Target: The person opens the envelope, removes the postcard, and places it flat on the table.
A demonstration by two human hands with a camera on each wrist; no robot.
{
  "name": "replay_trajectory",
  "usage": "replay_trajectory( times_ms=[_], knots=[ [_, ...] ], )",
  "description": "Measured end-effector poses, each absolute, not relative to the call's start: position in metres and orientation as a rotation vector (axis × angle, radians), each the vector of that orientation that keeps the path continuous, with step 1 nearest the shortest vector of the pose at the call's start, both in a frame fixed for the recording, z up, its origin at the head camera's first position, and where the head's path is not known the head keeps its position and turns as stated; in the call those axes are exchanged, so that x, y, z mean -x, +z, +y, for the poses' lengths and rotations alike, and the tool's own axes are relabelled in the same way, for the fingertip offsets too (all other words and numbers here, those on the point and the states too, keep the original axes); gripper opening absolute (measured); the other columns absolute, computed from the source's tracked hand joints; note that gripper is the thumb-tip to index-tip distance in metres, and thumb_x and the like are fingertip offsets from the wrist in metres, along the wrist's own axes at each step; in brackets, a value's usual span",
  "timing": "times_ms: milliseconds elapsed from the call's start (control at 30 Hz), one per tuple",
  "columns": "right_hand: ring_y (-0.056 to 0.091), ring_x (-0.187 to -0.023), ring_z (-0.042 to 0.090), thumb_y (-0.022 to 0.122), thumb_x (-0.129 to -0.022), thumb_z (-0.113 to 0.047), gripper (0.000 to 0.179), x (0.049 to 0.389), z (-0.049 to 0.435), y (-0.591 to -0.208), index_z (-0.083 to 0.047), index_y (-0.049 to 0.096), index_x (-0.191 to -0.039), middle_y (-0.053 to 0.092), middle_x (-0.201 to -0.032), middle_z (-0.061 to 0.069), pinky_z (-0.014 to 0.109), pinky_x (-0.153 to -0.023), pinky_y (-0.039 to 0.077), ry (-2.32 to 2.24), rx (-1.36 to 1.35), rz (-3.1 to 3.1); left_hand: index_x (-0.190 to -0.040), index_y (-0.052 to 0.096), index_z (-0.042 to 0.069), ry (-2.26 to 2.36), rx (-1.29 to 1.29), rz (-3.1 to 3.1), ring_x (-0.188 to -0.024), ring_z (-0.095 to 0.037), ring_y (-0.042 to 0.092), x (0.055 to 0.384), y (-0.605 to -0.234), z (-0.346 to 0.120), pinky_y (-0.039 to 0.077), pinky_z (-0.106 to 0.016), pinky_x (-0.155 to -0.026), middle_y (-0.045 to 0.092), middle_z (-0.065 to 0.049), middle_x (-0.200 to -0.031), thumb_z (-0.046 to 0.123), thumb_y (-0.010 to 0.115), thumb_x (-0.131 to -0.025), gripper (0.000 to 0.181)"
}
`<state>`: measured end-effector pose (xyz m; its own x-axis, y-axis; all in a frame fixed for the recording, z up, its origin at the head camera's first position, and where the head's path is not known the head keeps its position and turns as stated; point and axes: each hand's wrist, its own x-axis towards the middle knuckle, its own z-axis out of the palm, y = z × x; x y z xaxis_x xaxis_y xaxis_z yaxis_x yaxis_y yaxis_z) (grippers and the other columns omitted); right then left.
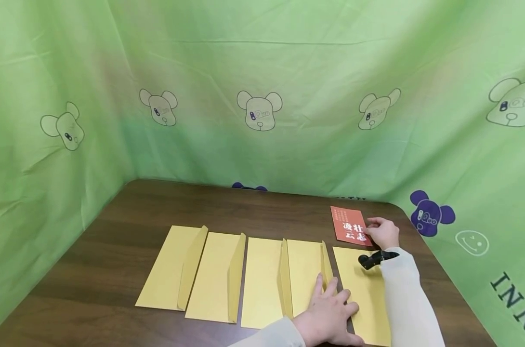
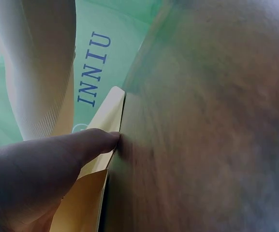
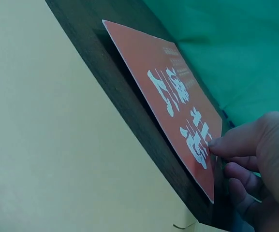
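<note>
Left hand (image 1: pixel 329 311), wide-fingered, across yellow envelopes (image 1: pixel 303 270)

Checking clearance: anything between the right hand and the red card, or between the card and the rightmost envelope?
Nothing visible between the right hand and the red card: the hand pinches its edge. Between card and rightmost envelope, only a strip of table shows, though the black wrist device is over the envelope's far end.

Open counter (image 1: pixel 267 207) offers passage at 12 o'clock, short of the green curtain (image 1: pixel 262 154), and at 9. Five yellow envelopes (image 1: pixel 212 270) span the middle; the left hand (image 1: pixel 329 311) blocks 4 o'clock, the right hand (image 1: pixel 384 233) and red card (image 1: pixel 348 224) 2 o'clock.
</note>
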<state>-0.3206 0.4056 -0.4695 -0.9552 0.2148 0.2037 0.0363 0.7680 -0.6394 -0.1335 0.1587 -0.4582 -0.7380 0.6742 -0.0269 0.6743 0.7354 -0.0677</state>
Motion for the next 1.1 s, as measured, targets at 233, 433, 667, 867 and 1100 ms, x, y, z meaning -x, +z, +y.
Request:
replay_trajectory(
  times_ms=[233, 433, 667, 867, 1100],
  knots=[
    [0.06, -0.1, 0.045, 0.068, -0.088, -0.012, 0.041, 0.315, 0.408, -0.464, 0.013, 0.061, -0.121, 0.065, -0.108, 0.032, 0.053, -0.088, 0.044, 1.007, 0.231, -2.715, -0.128, 0.053, 0.052, -0.166, -1.154, 2.949, -0.143, -0.016, 0.027, 0.134, -0.458, 0.162, 0.018, -0.05, -0.114, 0.047, 0.025, -0.133, 0.085, 0.05, -0.077, 0.06],
    [0.063, -0.093, 0.031, 0.065, -0.092, -0.014, 0.045, 0.309, 0.407, -0.454, 0.012, 0.058, -0.128, 0.063, -0.117, 0.031, 0.029, -0.074, 0.048, 1.1, 0.284, -2.706, -0.128, 0.053, 0.051, -0.184, -1.164, 2.955, -0.144, -0.018, 0.027, 0.135, -0.457, 0.164, 0.018, -0.05, -0.115, 0.048, 0.025, -0.132, 0.084, 0.052, -0.077, 0.061],
    [0.057, -0.103, 0.019, 0.06, -0.097, -0.015, 0.047, 0.298, 0.404, -0.443, 0.01, 0.051, -0.137, 0.056, -0.131, 0.031, 0.015, -0.074, 0.042, 1.241, 0.251, -2.639, -0.13, 0.052, 0.049, -0.122, -1.178, 2.894, -0.148, -0.018, 0.019, 0.134, -0.457, 0.163, 0.013, -0.052, -0.117, 0.042, 0.022, -0.144, 0.081, 0.05, -0.08, 0.059],
    [0.046, -0.089, -0.009, 0.058, -0.099, -0.014, 0.047, 0.281, 0.391, -0.424, 0.01, 0.048, -0.139, 0.054, -0.131, 0.033, 0.011, -0.074, 0.042, 1.304, 0.128, -2.59, -0.138, 0.048, 0.047, -0.075, -1.226, 2.892, -0.15, -0.019, 0.013, 0.136, -0.454, 0.158, 0.011, -0.054, -0.117, 0.036, 0.021, -0.152, 0.08, 0.046, -0.084, 0.064],
    [0.046, -0.093, -0.011, 0.057, -0.099, -0.006, 0.045, 0.258, 0.37, -0.412, 0.013, 0.045, -0.138, 0.051, -0.13, 0.035, 0.007, -0.075, 0.043, 1.361, -0.069, -2.557, -0.15, 0.039, 0.043, 0.045, -1.241, 2.978, -0.151, -0.023, 0.014, 0.135, -0.45, 0.129, 0.018, -0.056, -0.115, 0.03, 0.013, -0.159, 0.075, 0.048, -0.087, 0.071]
  ],
)
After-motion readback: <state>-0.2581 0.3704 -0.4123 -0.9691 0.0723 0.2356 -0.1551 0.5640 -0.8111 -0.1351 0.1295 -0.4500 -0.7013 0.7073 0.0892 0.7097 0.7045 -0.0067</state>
